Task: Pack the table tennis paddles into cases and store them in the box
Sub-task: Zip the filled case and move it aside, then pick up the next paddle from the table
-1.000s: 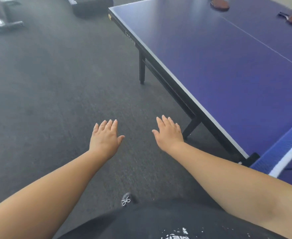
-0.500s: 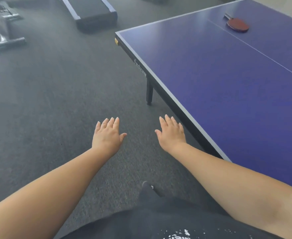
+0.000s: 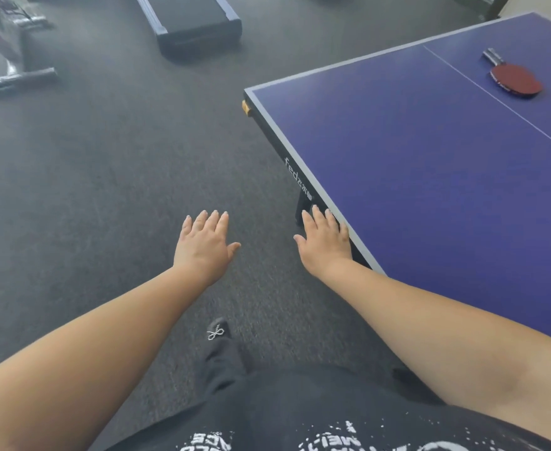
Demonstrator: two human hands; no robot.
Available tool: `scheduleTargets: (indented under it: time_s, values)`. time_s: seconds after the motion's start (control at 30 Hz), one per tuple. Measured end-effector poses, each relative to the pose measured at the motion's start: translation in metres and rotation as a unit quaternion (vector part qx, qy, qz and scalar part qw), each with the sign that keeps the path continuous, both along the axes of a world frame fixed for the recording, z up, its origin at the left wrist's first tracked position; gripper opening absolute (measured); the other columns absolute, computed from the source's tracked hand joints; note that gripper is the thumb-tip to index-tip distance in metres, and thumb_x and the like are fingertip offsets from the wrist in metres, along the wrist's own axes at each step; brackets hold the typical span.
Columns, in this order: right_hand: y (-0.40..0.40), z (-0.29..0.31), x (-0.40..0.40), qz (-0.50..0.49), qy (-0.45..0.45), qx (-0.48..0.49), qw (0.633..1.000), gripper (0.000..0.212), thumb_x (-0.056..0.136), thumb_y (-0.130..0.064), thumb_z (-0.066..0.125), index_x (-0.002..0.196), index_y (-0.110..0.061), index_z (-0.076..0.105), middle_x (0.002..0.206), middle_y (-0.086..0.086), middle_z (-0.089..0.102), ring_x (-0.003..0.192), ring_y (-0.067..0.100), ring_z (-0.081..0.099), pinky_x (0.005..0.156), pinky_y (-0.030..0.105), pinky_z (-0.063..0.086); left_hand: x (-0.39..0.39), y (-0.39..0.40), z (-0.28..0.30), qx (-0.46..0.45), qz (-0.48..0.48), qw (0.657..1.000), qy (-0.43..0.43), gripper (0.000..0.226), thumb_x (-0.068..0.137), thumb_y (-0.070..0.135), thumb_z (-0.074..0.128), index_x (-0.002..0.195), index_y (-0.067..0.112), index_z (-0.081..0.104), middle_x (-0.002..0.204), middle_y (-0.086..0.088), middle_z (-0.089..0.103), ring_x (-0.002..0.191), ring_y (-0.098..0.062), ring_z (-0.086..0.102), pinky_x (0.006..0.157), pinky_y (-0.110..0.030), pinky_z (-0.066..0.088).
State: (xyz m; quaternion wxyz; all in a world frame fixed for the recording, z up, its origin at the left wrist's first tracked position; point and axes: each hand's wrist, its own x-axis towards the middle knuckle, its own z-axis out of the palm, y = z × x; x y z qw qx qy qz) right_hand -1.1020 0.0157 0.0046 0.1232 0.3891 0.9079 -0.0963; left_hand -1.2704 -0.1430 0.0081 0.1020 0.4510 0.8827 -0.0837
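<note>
Hands (image 3: 264, 245) flat, right beside table (image 3: 430, 177) edge

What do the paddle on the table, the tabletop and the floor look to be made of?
Paddle: red face, probably rubber, matte with no glare; dark handle with a pale stripe, maybe wood.
Tabletop: rigid board with a smooth blue coating, soft sheen, white painted lines and a pale edge band.
Floor: dark grey, finely flecked and dull, likely carpet or rubber matting; blur leaves it open.
</note>
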Motion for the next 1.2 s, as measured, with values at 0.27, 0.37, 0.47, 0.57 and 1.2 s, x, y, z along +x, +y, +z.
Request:
scheduleTargets:
  time_s: [0.27, 0.37, 0.47, 0.57, 1.2]
  values:
    - [0.052, 0.003, -0.142, -0.044, 0.001, -0.001, 0.999, 0.061, 0.103, -0.044, 0.023, 0.156, -0.019, 0.006, 0.164, 0.004, 0.000, 0.150, 0.027, -0.001, 0.120, 0.050, 0.007, -0.145, 0.060, -0.002, -0.008, -0.039, 0.999, -0.010, 0.070, 0.101, 0.054, 0.025, 0.157, 0.016, 0.006, 0.164, -0.003, 0.009, 0.151, -0.024, 0.002, 0.122, -0.044, -0.001]
    - [0.074, 0.009, -0.192, -0.055, 0.018, -0.001, 0.998, 0.060, 0.103, -0.044, 0.023, 0.156, -0.019, 0.006, 0.164, 0.004, 0.001, 0.150, 0.027, -0.001, 0.120, 0.051, 0.006, -0.196, 0.083, 0.002, -0.007, -0.054, 0.999, -0.006, 0.070, 0.101, 0.054, 0.025, 0.157, 0.016, 0.006, 0.164, -0.003, 0.009, 0.151, -0.023, 0.002, 0.122, -0.043, -0.001]
    - [0.098, 0.012, -0.232, -0.065, 0.023, -0.008, 0.998, 0.060, 0.104, -0.044, 0.023, 0.156, -0.019, 0.005, 0.164, 0.005, -0.001, 0.150, 0.027, -0.004, 0.121, 0.051, 0.004, -0.241, 0.112, 0.004, -0.012, -0.060, 0.998, -0.001, 0.071, 0.101, 0.055, 0.024, 0.157, 0.016, 0.006, 0.164, -0.004, 0.009, 0.151, -0.024, 0.002, 0.122, -0.044, 0.000]
    - [0.128, 0.009, -0.265, -0.079, 0.021, -0.008, 0.997, 0.060, 0.103, -0.044, 0.023, 0.155, -0.019, 0.005, 0.163, 0.006, -0.002, 0.150, 0.027, -0.005, 0.121, 0.050, 0.004, -0.278, 0.147, 0.003, -0.016, -0.070, 0.997, 0.002, 0.071, 0.101, 0.055, 0.025, 0.157, 0.015, 0.007, 0.164, -0.004, 0.009, 0.151, -0.024, 0.002, 0.122, -0.044, -0.001]
    - [0.384, -0.003, -0.466, -0.189, 0.029, -0.027, 0.981, 0.061, 0.103, -0.045, 0.025, 0.156, -0.021, 0.005, 0.164, 0.001, -0.002, 0.150, 0.024, -0.004, 0.120, 0.049, 0.007, -0.510, 0.447, 0.016, -0.013, -0.180, 0.983, 0.021, 0.070, 0.101, 0.054, 0.028, 0.157, 0.018, 0.007, 0.164, -0.002, 0.009, 0.151, -0.025, 0.002, 0.122, -0.044, 0.001]
